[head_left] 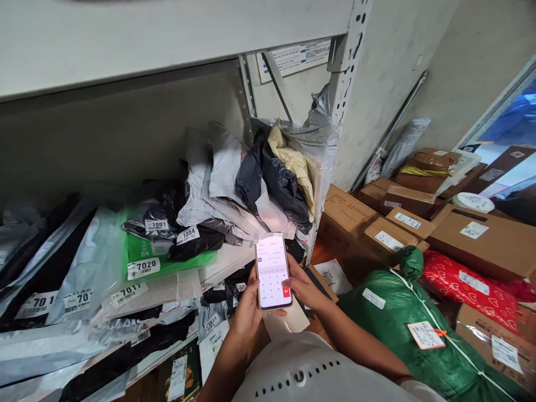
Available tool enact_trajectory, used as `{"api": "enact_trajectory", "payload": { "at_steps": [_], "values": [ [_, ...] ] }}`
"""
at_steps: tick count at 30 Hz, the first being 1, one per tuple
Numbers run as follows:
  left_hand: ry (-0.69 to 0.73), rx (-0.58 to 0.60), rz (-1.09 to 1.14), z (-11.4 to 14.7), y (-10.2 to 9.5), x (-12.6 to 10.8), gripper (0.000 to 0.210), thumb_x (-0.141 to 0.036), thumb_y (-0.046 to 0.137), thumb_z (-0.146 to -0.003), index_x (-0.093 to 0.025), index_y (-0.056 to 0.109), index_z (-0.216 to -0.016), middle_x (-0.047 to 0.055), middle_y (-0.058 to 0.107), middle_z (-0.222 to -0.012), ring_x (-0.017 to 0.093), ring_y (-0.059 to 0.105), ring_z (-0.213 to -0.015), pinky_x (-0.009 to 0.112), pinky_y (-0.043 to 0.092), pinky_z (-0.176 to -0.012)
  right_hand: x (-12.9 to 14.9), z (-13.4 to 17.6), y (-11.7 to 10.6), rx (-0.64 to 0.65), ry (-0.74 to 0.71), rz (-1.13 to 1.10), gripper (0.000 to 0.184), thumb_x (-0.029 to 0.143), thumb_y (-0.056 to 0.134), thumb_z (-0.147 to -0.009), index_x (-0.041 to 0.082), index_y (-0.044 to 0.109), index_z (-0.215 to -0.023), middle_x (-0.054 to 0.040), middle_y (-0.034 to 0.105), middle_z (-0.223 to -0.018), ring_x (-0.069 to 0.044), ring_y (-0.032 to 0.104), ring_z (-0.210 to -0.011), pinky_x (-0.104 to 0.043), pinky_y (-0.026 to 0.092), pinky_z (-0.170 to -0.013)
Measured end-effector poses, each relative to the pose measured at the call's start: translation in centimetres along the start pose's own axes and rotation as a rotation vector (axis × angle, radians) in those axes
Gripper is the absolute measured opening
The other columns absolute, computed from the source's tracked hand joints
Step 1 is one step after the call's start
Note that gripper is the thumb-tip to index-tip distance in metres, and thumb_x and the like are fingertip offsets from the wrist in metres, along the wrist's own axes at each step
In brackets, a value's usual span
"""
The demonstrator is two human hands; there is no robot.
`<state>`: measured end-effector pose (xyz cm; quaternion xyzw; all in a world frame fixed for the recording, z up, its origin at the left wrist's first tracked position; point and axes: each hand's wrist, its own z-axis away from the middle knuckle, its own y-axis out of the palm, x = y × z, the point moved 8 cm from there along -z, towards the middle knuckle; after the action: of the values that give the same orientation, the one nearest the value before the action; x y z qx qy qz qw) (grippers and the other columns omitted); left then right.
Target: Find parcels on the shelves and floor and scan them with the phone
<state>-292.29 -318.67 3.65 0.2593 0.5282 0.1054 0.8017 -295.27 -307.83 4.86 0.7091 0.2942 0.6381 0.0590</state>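
A smartphone (pixel 271 273) with a lit number keypad is held upright in front of my body. My left hand (pixel 248 304) is wrapped round its left edge and lower back. On the other side, my right hand (pixel 299 282) grips the right edge, its thumb over the screen near a red key. Behind the phone, a shelf carries plastic mailing bags, among them a black bag (pixel 209 245) labelled 1004, a green parcel (pixel 167 254) labelled 7020 and a grey bag (pixel 238 162).
A metal shelf post (pixel 347 72) rises ahead. To the right, the floor holds cardboard boxes (pixel 479 234), a big green sack (pixel 389 312) tied with white cord and a red heart-patterned parcel (pixel 471 285). Long poles (pixel 397 120) lean on the wall.
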Motion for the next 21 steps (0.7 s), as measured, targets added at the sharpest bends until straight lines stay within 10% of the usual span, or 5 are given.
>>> {"api": "enact_trajectory", "payload": {
  "at_steps": [8,14,21],
  "values": [
    [0.01,0.18,0.056,0.4,1.2,-0.3,0.099,-0.008,0.049,-0.065,-0.037,0.01,-0.151,0.004,0.049,-0.143,0.029,0.06,-0.111,0.042,0.059,-0.079,0.8,0.4,-0.4,0.015,0.061,-0.127,0.061,0.017,0.056,-0.069,0.025,0.049,-0.129,-0.0027,0.056,-0.132,-0.026,0.049,-0.121,-0.04,0.045,-0.093],
    [-0.038,0.071,-0.075,0.6,0.9,0.2,0.102,-0.007,0.054,-0.067,-0.039,0.004,-0.151,0.006,0.045,-0.146,0.031,0.06,-0.11,0.039,0.061,-0.072,0.5,0.5,-0.6,-0.073,0.059,-0.103,0.045,0.022,0.057,-0.078,0.025,0.053,-0.123,-0.0028,0.059,-0.129,-0.025,0.052,-0.118,-0.04,0.041,-0.099],
    [-0.01,0.21,0.082,0.6,2.2,-0.4,0.098,-0.013,0.049,-0.065,-0.037,0.008,-0.151,0.005,0.044,-0.147,0.031,0.059,-0.112,0.045,0.059,-0.078,1.6,0.9,-0.3,-0.036,0.015,-0.025,0.049,0.023,0.067,-0.078,0.025,0.05,-0.124,-0.0023,0.062,-0.118,-0.02,0.057,-0.102,-0.035,0.043,-0.092]
  ]
}}
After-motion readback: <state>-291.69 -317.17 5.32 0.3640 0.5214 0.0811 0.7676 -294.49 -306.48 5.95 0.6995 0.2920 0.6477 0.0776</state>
